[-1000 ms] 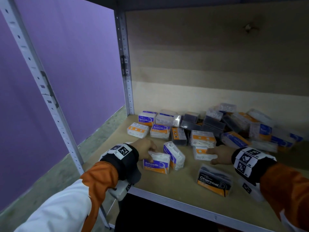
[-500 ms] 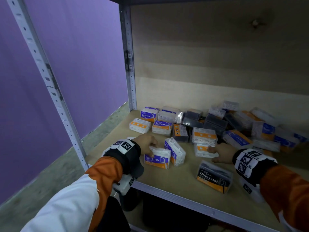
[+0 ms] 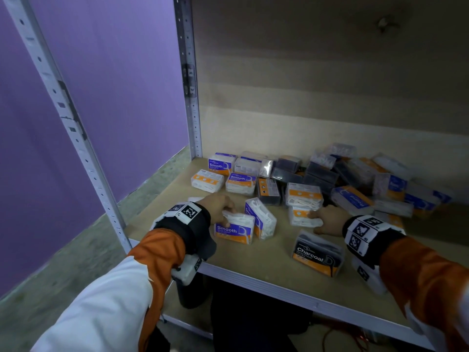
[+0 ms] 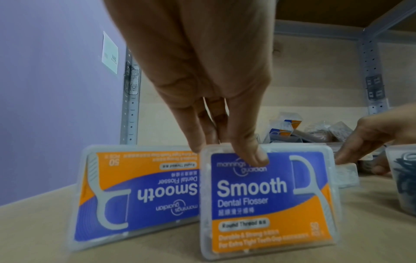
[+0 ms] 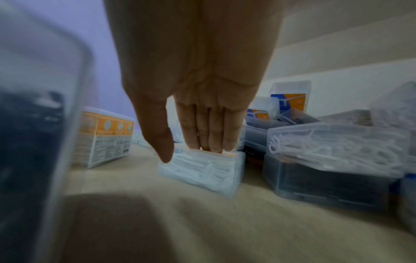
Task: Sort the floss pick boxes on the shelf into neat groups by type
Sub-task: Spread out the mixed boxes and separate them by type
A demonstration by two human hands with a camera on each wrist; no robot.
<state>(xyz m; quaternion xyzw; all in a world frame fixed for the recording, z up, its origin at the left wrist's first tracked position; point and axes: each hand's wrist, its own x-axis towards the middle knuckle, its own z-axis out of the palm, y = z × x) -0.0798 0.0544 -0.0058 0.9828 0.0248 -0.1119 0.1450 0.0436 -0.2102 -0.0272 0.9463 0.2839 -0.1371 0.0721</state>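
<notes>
Many floss pick boxes lie on the wooden shelf (image 3: pixel 274 273). My left hand (image 3: pixel 228 214) (image 4: pixel 227 147) pinches the top edge of an upright blue-and-orange Smooth box (image 3: pixel 233 229) (image 4: pixel 268 199) at the front left, thumb on its label. Just left of it an upside-down Smooth box (image 4: pixel 139 192) leans. Another Smooth box (image 3: pixel 261 219) stands on edge to the right. My right hand (image 3: pixel 314 218) (image 5: pixel 195 151) holds a clear box of white picks (image 3: pixel 302 217) (image 5: pixel 202 169), fingers over its top and thumb at its front corner.
A black Charcoal box (image 3: pixel 317 255) stands near the front edge under my right wrist. Several Smooth and orange-label boxes (image 3: pixel 220 165) sit at the back left by the metal upright (image 3: pixel 190 97). A mixed heap of dark and clear boxes (image 3: pixel 355 179) fills the back right.
The head view has shifted a little. Both hands stay on the same two boxes, and I see no box change place.
</notes>
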